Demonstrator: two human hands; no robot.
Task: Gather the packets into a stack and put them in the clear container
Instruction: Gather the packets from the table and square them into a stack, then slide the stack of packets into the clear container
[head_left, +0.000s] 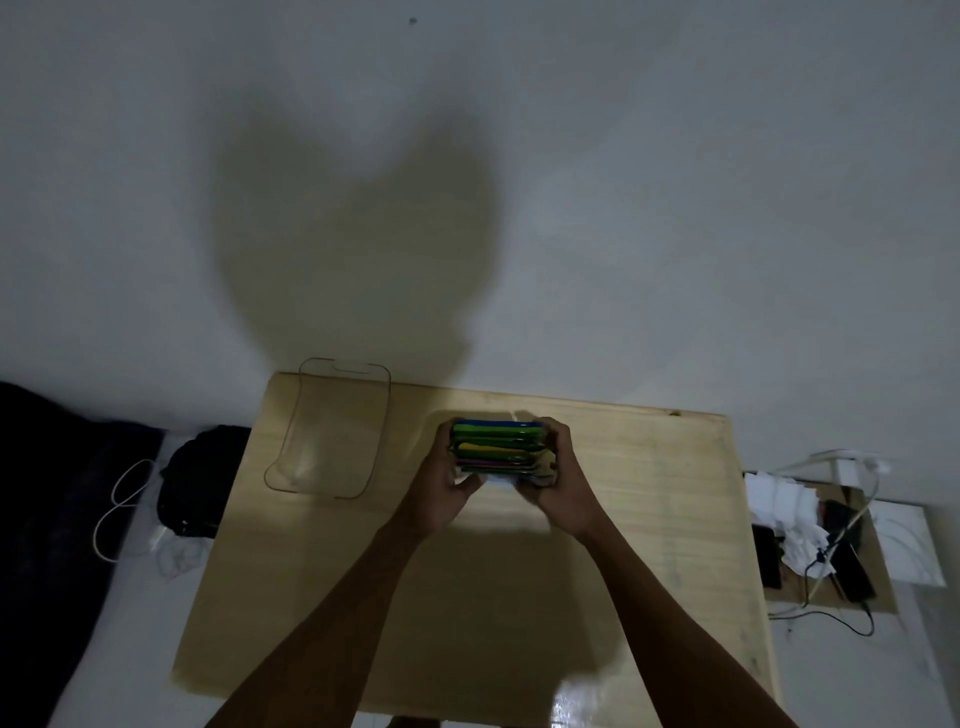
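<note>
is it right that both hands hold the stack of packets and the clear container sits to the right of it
Not quite. In the head view the clear container sits to the left of the stack, not the right. Both the left hand and right hand do hold it.

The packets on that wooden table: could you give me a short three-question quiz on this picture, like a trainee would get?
1. True or false: the clear container already holds packets.
2. What grips the stack of packets? A) left hand only B) both, with the right hand C) neither
3. On which side of the stack does the container stand on the table, by the person's own sides?

Key: 1. False, it looks empty. 2. B. 3. The left, apart from the stack.
</note>
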